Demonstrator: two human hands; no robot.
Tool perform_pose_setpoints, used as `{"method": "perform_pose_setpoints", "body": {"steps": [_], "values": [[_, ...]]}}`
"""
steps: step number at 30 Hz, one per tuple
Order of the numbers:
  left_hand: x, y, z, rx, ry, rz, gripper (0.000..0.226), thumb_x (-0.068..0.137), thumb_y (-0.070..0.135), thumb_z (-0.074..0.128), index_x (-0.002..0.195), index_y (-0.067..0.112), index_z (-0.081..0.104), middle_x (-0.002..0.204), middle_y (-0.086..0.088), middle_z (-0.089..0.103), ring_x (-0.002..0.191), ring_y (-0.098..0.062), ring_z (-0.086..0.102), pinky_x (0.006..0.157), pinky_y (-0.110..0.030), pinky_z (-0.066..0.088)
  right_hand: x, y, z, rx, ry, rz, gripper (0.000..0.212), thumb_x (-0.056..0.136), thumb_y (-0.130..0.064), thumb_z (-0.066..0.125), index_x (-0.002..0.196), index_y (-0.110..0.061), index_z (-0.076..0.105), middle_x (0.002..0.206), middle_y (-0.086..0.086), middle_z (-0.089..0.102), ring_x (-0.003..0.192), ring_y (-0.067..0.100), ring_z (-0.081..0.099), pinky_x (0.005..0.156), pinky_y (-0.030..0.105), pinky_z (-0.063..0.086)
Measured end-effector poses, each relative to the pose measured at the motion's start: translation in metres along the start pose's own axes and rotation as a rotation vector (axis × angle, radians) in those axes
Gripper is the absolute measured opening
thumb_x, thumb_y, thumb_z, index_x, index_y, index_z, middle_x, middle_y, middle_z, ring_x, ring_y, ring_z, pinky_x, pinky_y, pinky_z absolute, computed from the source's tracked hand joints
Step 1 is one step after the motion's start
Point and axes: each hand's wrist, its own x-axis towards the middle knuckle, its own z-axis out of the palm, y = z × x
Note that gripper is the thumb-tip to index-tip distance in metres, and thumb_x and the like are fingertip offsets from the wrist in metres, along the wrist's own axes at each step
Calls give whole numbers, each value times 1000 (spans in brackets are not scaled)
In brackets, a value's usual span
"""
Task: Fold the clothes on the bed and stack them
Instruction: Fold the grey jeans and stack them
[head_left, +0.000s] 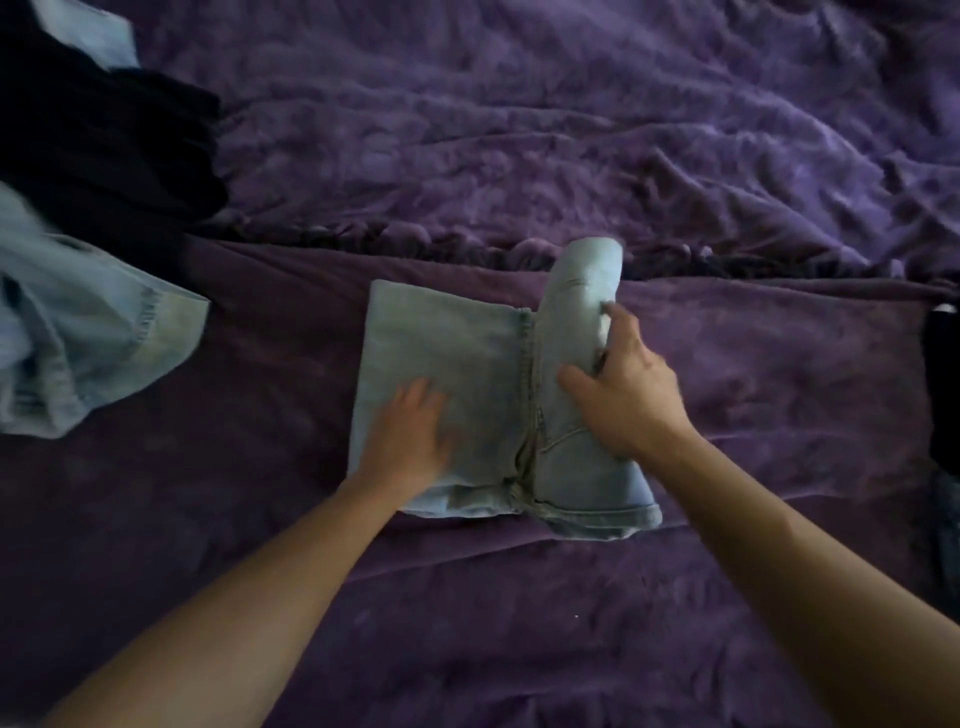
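A pair of light blue jeans (457, 353) lies partly folded in the middle of the purple bed. My left hand (410, 436) presses flat on the folded left part, fingers straight. My right hand (623, 389) grips the raised right fold of the jeans, thumb on the near face and fingers curled over its right edge. That fold stands up and leans toward the left part.
Loose light blue denim (88, 332) and dark clothes (104, 145) lie in a heap at the left. A dark garment (943, 384) lies at the right edge. A rumpled purple blanket (571, 130) covers the far half of the bed.
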Motion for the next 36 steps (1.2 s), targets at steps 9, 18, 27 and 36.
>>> {"method": "perform_pose_setpoints", "body": {"steps": [9,18,27,36], "values": [[-50,-118,-26,-116,202,-387,26,88,12,57,114,7,61,117,-13,53,108,-33,53,81,-47,50,16,-93,168,-223,-436,-254,42,93,-15,47,134,-10,38,121,19,59,108,39,59,78,37,42],[-5,-31,-9,20,267,82,46,92,42,46,134,25,52,151,-18,31,137,-38,31,104,-53,32,20,33,139,-248,150,-136,59,93,-44,44,148,-29,30,158,9,21,145,29,17,108,50,30],[16,-110,47,279,-60,-89,75,81,79,16,144,50,-12,158,-20,-1,141,-49,4,107,-68,13,50,28,208,-456,-41,-139,74,88,-74,19,151,-42,-6,159,5,-21,146,29,-20,114,61,11],[18,-88,22,80,29,-72,61,89,65,28,144,38,33,120,-22,50,111,-39,48,92,-49,42,32,28,187,-49,86,88,81,83,-74,38,150,-42,5,162,5,-6,147,32,10,106,56,32]]}}
